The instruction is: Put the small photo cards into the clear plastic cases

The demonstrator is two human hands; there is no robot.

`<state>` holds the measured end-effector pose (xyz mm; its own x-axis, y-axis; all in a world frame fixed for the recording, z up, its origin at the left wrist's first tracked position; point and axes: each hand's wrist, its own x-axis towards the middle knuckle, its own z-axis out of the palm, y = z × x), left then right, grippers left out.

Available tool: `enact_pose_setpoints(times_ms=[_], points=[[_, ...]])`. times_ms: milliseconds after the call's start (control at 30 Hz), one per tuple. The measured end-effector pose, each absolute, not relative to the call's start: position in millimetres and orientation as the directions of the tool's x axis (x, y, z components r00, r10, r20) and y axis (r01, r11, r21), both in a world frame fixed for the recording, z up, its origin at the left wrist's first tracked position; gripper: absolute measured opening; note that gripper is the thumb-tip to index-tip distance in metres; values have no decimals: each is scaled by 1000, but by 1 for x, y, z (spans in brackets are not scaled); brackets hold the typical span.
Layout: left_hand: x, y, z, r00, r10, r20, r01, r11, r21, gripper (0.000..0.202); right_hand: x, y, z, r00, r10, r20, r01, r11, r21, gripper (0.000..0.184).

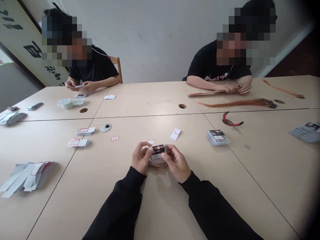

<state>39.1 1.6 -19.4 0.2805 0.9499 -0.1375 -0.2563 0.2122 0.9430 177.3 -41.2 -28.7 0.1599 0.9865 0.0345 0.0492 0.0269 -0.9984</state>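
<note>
In the head view, my left hand and my right hand both grip a small flat packet at the table's middle. The packet has a dark label with red and yellow print and a white paper slip with a red outline on its lower part. My fingers pinch its short sides. A small white slip lies just beyond the packet, and a larger red-outlined slip lies farther ahead, near my right hand.
Stacked red-outlined slips and a pile of grey-white strips lie left. A stack of packets and a curved red object lie right. Across the table, two seated people handle small items and orange cords.
</note>
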Motion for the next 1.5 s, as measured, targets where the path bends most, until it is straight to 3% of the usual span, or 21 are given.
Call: enact_pose_setpoints(times_ms=[433,900,1500], points=[[39,1,-18,327,936,-130,-177,196,965,46,177,-41,-31,209,975,75,95,56,-994,31],[45,-3,-19,254,960,-118,-133,156,979,44,176,-44,-26,164,983,87,143,64,-988,29],[42,-4,-16,396,896,-200,-176,287,941,33,179,-42,-30,249,967,49,79,30,-996,34]])
